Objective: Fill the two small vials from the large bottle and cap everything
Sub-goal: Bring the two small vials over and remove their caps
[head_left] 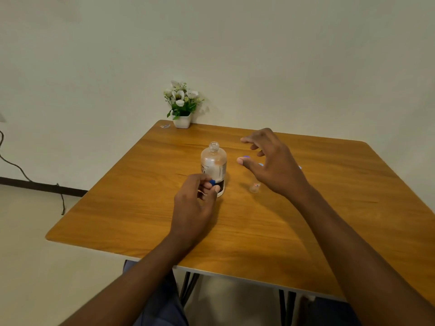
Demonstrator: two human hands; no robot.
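The large clear bottle [213, 164] stands uncapped on the wooden table [235, 227], its label facing left. My left hand [195, 203] is just in front of it, fingers pinched on a small blue cap [212, 182]. My right hand [270, 164] hovers to the right of the bottle with fingers spread and nothing in them. One small clear vial [255, 187] stands under that hand's palm. A blue cap [246, 157] shows behind my thumb, and other bluish bits are mostly hidden by the hand. I cannot make out a second vial.
A white pot of white flowers [182, 107] stands at the table's far left corner, with a small scrap [165, 126] beside it. A dark cable [28, 180] runs along the floor at the left wall.
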